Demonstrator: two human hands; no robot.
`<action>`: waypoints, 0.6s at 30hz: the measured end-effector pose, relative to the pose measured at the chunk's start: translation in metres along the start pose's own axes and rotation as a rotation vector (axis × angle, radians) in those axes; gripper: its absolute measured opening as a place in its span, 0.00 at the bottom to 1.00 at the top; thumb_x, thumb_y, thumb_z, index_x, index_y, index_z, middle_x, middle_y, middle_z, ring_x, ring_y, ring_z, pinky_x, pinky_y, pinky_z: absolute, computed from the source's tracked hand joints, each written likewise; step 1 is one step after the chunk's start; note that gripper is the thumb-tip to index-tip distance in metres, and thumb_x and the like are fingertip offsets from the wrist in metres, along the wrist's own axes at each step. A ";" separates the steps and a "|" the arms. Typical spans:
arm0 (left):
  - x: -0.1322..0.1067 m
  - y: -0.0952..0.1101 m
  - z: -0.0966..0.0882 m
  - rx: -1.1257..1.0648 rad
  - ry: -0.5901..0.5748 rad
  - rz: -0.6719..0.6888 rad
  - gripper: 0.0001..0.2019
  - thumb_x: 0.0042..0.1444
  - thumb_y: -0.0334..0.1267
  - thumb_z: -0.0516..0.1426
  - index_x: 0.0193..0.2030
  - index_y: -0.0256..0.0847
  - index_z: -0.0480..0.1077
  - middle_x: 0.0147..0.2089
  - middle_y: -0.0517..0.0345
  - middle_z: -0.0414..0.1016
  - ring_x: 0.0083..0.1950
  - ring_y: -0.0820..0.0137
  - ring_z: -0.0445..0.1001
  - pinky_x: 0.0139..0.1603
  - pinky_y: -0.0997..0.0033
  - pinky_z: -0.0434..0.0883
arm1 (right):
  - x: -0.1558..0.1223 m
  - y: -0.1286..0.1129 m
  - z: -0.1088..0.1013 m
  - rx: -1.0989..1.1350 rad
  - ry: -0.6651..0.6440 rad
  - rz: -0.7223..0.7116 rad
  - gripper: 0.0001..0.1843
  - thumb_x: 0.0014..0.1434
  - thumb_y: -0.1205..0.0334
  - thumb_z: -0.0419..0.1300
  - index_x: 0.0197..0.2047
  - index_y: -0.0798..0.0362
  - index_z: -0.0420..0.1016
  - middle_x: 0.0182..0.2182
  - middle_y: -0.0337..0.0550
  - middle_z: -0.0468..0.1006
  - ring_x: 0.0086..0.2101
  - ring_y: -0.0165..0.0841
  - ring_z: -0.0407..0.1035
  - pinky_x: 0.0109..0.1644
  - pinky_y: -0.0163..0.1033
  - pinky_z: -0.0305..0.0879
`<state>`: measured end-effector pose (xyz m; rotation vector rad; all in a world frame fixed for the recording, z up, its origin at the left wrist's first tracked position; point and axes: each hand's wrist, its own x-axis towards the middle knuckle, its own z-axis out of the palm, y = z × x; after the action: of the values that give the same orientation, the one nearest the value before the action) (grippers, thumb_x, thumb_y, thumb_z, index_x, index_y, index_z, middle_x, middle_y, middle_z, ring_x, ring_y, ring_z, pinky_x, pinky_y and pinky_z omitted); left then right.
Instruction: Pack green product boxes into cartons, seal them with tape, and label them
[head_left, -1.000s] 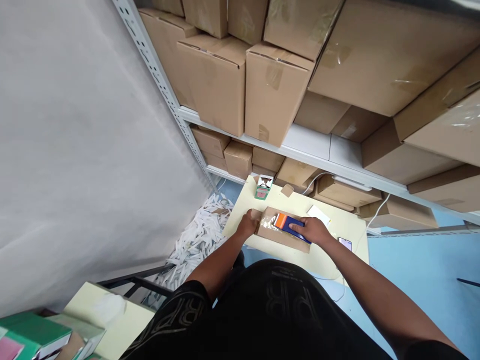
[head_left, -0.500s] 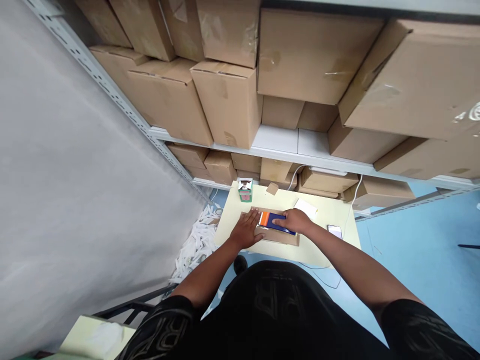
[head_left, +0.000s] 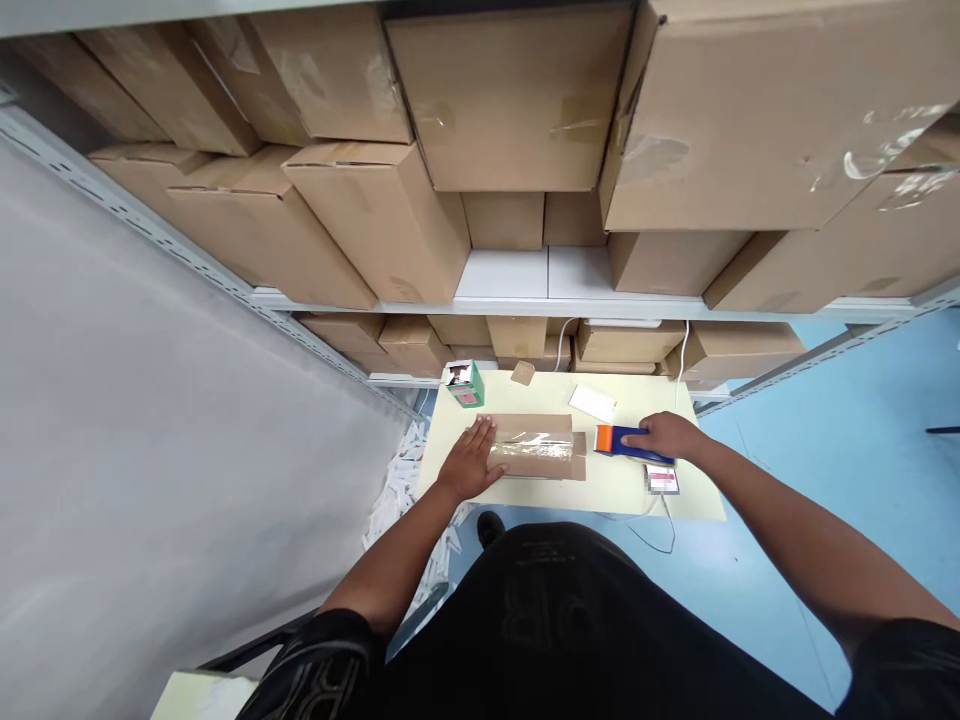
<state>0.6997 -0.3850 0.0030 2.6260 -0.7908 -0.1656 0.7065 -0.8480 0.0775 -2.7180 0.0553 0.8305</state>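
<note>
A flat brown cardboard parcel with clear tape along its top lies on a small pale yellow table. My left hand rests flat on the parcel's left end, fingers stretched out. My right hand grips a blue and orange tape dispenser, which sits on the table just right of the parcel, apart from it.
A small green box, a scrap of cardboard, a white slip and a phone lie on the table. Metal shelving packed with brown cartons rises behind. White paper strips litter the floor at left.
My right hand has drawn the tape dispenser off the parcel to the right, onto the table. A clear tape strip now shows along the parcel. My left hand stays on the left end.
</note>
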 end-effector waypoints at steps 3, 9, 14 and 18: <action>0.001 -0.001 0.001 0.012 -0.010 -0.003 0.45 0.64 0.58 0.57 0.79 0.34 0.48 0.81 0.38 0.44 0.82 0.50 0.39 0.79 0.45 0.46 | 0.026 -0.025 0.015 -0.024 -0.049 0.007 0.37 0.51 0.23 0.61 0.30 0.53 0.82 0.30 0.50 0.82 0.32 0.41 0.76 0.33 0.38 0.59; 0.001 -0.003 0.003 0.022 -0.020 0.008 0.46 0.64 0.58 0.57 0.79 0.32 0.47 0.81 0.37 0.43 0.82 0.49 0.38 0.79 0.43 0.46 | 0.057 -0.058 0.040 -0.012 -0.152 0.205 0.39 0.52 0.25 0.61 0.32 0.59 0.81 0.32 0.56 0.83 0.33 0.43 0.78 0.34 0.39 0.64; 0.000 -0.007 0.002 -0.022 -0.002 0.020 0.41 0.67 0.56 0.54 0.79 0.36 0.47 0.81 0.40 0.44 0.82 0.50 0.37 0.79 0.43 0.46 | 0.032 -0.050 0.066 0.084 -0.105 0.329 0.33 0.59 0.31 0.58 0.33 0.56 0.81 0.35 0.55 0.83 0.36 0.44 0.79 0.34 0.38 0.64; -0.002 -0.007 0.006 -0.135 0.028 -0.010 0.30 0.74 0.47 0.44 0.79 0.40 0.49 0.81 0.46 0.45 0.82 0.57 0.37 0.79 0.45 0.45 | -0.001 -0.035 0.086 0.210 0.104 0.364 0.31 0.68 0.40 0.47 0.34 0.54 0.81 0.34 0.54 0.83 0.36 0.43 0.78 0.32 0.39 0.62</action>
<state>0.7005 -0.3804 -0.0054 2.5003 -0.7313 -0.1775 0.6639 -0.7895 0.0197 -2.5830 0.6384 0.7255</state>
